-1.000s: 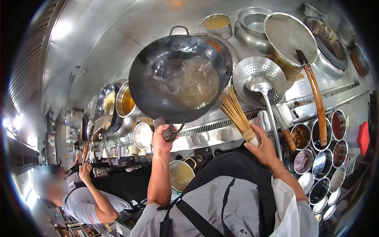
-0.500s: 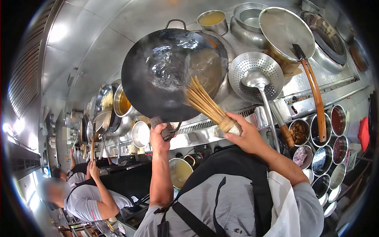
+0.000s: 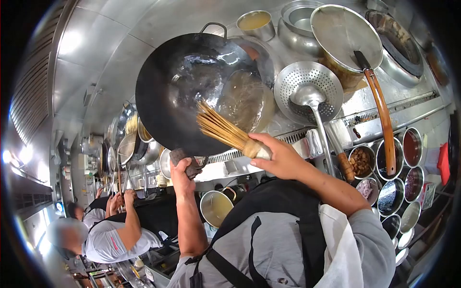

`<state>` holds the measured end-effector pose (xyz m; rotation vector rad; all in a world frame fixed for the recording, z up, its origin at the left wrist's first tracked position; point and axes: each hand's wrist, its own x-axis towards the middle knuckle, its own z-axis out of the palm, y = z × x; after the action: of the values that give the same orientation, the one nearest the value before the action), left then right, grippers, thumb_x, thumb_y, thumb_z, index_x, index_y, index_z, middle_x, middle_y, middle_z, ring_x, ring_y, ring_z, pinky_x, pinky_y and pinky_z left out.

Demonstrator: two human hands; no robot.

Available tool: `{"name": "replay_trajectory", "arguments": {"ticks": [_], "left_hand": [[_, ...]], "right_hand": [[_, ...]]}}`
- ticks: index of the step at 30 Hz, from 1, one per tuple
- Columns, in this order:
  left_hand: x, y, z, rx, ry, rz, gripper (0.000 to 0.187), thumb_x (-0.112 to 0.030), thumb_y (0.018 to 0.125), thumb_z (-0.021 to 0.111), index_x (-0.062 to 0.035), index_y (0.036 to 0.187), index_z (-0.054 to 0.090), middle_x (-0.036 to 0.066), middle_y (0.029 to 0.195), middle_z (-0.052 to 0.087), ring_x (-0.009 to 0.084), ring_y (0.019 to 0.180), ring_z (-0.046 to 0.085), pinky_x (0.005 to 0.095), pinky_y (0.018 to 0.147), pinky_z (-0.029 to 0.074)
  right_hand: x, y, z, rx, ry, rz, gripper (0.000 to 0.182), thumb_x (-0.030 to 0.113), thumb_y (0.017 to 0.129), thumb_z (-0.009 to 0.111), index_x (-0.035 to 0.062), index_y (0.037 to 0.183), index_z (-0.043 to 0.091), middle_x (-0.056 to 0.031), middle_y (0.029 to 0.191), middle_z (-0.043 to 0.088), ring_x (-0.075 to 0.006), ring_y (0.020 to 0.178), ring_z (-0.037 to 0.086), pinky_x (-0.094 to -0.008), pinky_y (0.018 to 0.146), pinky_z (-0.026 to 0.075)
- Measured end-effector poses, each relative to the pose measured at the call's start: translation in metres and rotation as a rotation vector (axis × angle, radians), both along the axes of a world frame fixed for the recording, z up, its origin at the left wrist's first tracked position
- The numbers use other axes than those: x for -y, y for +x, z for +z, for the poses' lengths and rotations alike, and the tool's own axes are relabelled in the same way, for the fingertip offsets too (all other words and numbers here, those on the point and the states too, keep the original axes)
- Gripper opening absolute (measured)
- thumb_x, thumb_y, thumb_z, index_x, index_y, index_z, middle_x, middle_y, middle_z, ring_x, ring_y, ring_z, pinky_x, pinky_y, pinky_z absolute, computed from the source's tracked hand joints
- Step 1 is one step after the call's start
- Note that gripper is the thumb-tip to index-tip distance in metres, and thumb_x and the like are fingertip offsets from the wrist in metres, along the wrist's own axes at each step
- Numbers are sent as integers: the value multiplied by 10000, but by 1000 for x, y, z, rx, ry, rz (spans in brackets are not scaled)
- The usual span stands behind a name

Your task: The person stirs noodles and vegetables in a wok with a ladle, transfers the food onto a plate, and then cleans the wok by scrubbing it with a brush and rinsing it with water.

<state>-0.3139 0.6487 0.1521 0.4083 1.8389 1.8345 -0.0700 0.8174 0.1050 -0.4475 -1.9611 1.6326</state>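
A large black wok (image 3: 158,91) is tilted over the stove, with water swirling in its right part. My left hand (image 3: 182,175) is closed round a dark folded cloth (image 3: 185,163) at the wok's near handle, which is mostly hidden by the cloth. In my right hand (image 3: 281,156) is a bamboo wok brush (image 3: 223,127), gripped at its bound end. Its splayed bristle tips are at the near inside wall of the wok. To the right of the wok lies a perforated skimmer (image 3: 293,79) with a metal ladle (image 3: 309,98) resting in it.
A round mesh strainer (image 3: 345,36) sits on a pot at the back right. Several steel containers of ingredients (image 3: 362,162) stand at the right. Behind the wok is a pot of yellowish liquid (image 3: 255,24). Co-workers (image 3: 120,237) stand along the line at the left.
The wok has shifted left and tips more, its water gathered toward the right. My right hand and the brush have moved left with it. My left hand has moved slightly left.
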Motion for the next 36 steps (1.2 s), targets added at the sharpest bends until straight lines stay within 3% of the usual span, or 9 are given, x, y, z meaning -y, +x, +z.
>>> {"name": "replay_trajectory", "arguments": {"ticks": [3,9,15,19,24,26,31,35,36], "left_hand": [[-4,1,4,-60,9,43,328,-46,713,556,-25,1035,497,106,865,577,215,642,595,343,568,534],[-19,35,37,-255,-87,28,421,-18,704,589,10,1111,485,86,853,583,181,718,595,290,660,514],[-16,73,33,-601,-312,161,419,-34,718,620,-3,1109,471,64,871,566,141,751,554,269,673,471],[-9,44,35,-431,-255,102,432,-31,735,601,-12,1150,480,87,894,570,158,744,578,270,663,482],[-7,-15,3,189,-116,-48,290,-179,768,597,-29,1014,561,110,804,628,224,701,621,347,553,530],[-19,-6,-9,383,-118,57,232,-222,763,617,-64,929,581,92,758,621,219,675,607,330,536,511],[-43,-11,-59,702,11,72,174,-230,737,668,-117,855,611,37,764,625,213,676,581,298,552,477],[-71,-22,-97,619,151,-85,158,-225,729,689,-140,813,586,35,780,612,230,738,571,356,616,453],[-80,-18,-96,713,153,12,147,-218,736,676,-136,822,590,50,787,612,236,755,573,360,640,450]], "right_hand": [[-14,-16,15,140,18,49,640,230,799,706,64,1355,434,-204,1208,576,-297,1087,588,-359,896,453],[-25,-64,6,270,165,88,604,303,822,628,93,1357,441,-223,1162,594,-414,983,596,-464,848,467],[-22,-57,1,140,249,-5,626,289,823,626,109,1386,419,-239,1065,612,-419,935,603,-456,843,475],[-27,-73,7,230,228,51,599,314,817,640,115,1351,454,-235,1110,603,-402,994,594,-456,865,473],[-34,-49,16,200,21,0,639,324,820,646,82,1367,425,-247,1193,565,-406,1080,557,-432,937,435],[-34,-23,11,166,-36,-73,643,313,821,654,70,1369,422,-250,1211,556,-402,1093,556,-416,947,433],[-34,35,0,54,-80,-409,674,267,840,680,4,1385,382,-182,1295,527,-252,1199,513,-337,992,396],[-38,56,25,-28,-256,-542,633,168,849,671,-16,1380,380,-128,1245,542,-185,1112,532,-313,970,406],[-38,57,29,-96,-263,-583,632,141,851,662,-22,1385,367,-122,1238,539,-176,1093,533,-306,961,410]]}}
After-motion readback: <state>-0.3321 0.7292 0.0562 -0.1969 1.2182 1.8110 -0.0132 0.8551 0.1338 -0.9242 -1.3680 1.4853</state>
